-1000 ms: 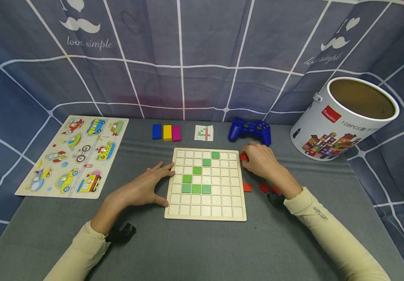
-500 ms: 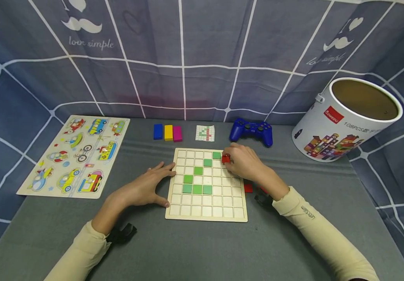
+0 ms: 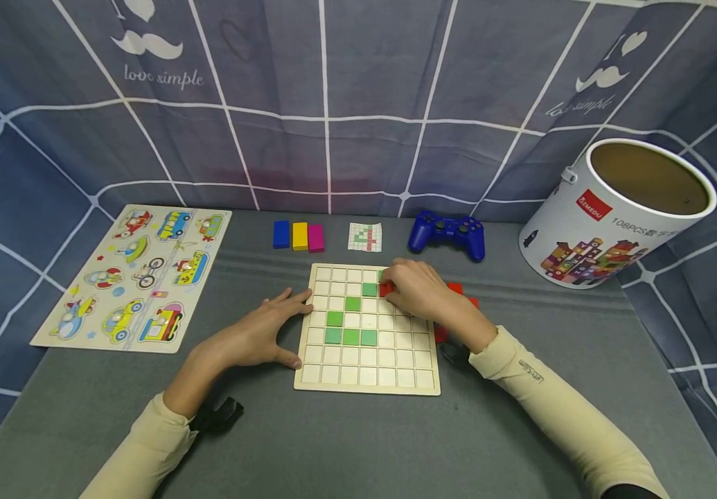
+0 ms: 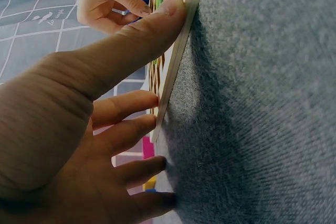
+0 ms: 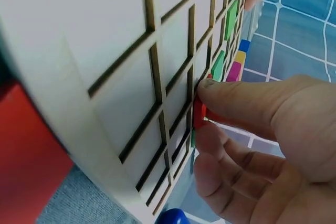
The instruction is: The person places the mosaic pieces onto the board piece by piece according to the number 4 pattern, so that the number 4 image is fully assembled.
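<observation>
A wooden grid board (image 3: 364, 389) lies on the grey cloth with several green square tiles (image 3: 352, 303) set in its cells. My left hand (image 3: 252, 339) rests spread along the board's left edge; in the left wrist view its thumb (image 4: 157, 22) touches that edge. Over the upper right cells, my right hand (image 3: 423, 294) pinches a red square tile (image 3: 386, 289) between thumb and fingers. In the right wrist view this red tile (image 5: 199, 111) is right at the grid, beside a green tile (image 5: 218, 65). More red tiles (image 3: 455, 287) lie right of the board, partly hidden by the right arm.
Behind the board are blue, yellow and magenta blocks (image 3: 299, 236), a small printed grid card (image 3: 364, 237) and a blue game controller (image 3: 447, 234). A vehicle puzzle board (image 3: 102, 333) lies at left. A large white bucket (image 3: 535, 242) stands at back right.
The right hand has moved left from beside the board to over its upper right cells, bringing a red tile along. The left hand has kept its place.
</observation>
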A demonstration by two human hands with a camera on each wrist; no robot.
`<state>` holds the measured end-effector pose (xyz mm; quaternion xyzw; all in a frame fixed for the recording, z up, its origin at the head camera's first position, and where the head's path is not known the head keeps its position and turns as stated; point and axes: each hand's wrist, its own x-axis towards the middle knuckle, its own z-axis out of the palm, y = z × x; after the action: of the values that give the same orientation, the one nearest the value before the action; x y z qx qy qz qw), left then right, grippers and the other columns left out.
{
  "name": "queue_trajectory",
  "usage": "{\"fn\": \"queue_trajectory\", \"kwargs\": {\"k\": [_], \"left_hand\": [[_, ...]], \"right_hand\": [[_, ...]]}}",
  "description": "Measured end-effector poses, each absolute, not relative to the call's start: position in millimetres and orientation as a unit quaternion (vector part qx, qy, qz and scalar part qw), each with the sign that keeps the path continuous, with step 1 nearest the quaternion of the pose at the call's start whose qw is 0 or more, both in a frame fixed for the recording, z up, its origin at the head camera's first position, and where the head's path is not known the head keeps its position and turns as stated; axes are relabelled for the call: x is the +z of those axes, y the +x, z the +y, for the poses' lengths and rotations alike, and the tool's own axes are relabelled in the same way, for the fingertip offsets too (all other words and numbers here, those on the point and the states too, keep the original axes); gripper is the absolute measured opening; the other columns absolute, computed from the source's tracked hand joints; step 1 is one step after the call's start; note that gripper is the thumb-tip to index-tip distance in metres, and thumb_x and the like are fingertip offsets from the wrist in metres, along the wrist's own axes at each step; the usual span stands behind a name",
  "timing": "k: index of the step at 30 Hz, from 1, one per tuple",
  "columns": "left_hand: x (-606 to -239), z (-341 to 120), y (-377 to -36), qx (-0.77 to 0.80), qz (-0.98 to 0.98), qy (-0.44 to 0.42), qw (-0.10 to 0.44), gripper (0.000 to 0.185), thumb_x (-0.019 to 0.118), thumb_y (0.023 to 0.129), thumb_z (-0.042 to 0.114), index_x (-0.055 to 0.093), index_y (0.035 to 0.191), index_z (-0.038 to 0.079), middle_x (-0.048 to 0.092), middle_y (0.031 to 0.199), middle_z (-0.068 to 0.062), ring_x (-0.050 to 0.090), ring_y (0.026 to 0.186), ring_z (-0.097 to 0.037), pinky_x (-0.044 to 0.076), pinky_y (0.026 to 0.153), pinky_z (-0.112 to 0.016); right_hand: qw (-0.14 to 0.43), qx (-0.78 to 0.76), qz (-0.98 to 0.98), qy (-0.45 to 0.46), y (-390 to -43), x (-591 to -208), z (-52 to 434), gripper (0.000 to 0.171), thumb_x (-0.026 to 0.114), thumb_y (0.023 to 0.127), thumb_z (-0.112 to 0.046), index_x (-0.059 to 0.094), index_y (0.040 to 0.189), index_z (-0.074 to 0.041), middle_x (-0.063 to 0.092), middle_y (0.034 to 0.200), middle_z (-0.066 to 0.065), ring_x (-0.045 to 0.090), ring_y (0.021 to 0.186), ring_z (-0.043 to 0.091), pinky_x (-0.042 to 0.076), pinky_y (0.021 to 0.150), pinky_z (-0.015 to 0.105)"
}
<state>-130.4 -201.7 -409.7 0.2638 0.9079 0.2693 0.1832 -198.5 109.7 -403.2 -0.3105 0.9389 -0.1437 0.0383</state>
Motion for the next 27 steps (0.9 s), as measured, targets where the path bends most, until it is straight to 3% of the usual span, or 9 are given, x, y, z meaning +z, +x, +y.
{"fn": "queue_trajectory", "kwargs": {"k": [4, 12, 21, 27], "left_hand": [[-409.0, -201.8, -130.0, 0.268, 0.908, 0.262, 0.185, 0.093, 0.093, 0.069, 0.03, 0.049, 0.146, 0.004, 0.023, 0.164, -0.007, 0.011, 0.15, -0.04, 0.013, 0.114, -0.068], [-409.5, -201.7, -130.2, 0.264, 0.91, 0.257, 0.188, 0.092, 0.093, 0.069, 0.032, 0.049, 0.146, 0.006, 0.023, 0.165, -0.006, 0.011, 0.15, -0.039, 0.012, 0.115, -0.066], [-408.8, -200.8, -131.1, 0.269, 0.909, 0.259, 0.187, 0.094, 0.093, 0.068, 0.03, 0.048, 0.146, 0.005, 0.022, 0.165, -0.006, 0.01, 0.151, -0.039, 0.011, 0.115, -0.066], [-409.0, -200.2, -130.2, 0.268, 0.909, 0.26, 0.183, 0.093, 0.094, 0.068, 0.029, 0.049, 0.146, 0.004, 0.023, 0.164, -0.008, 0.011, 0.15, -0.04, 0.012, 0.115, -0.067]], "right_hand": [[0.037, -0.148, 0.935, -0.32, -198.4, -404.0, 108.1, 0.009, 0.077, 0.084, -0.008, 0.073, 0.089, -0.013, 0.054, 0.08, 0.0, 0.044, 0.063, 0.016, 0.035, 0.049, 0.029], [0.021, -0.196, 0.935, -0.296, -197.5, -399.3, 135.1, 0.026, 0.081, 0.084, -0.014, 0.075, 0.108, -0.005, 0.068, 0.097, 0.007, 0.064, 0.08, 0.019, 0.054, 0.064, 0.037], [0.055, -0.138, 0.962, -0.228, -194.1, -392.4, 199.3, 0.035, 0.085, 0.08, -0.018, 0.074, 0.111, -0.006, 0.069, 0.095, 0.007, 0.055, 0.068, 0.016, 0.044, 0.054, 0.033], [0.071, -0.116, 0.962, -0.238, -189.7, -394.2, 212.8, 0.043, 0.088, 0.074, -0.018, 0.073, 0.112, -0.005, 0.064, 0.094, 0.007, 0.052, 0.07, 0.019, 0.042, 0.056, 0.037]]}}
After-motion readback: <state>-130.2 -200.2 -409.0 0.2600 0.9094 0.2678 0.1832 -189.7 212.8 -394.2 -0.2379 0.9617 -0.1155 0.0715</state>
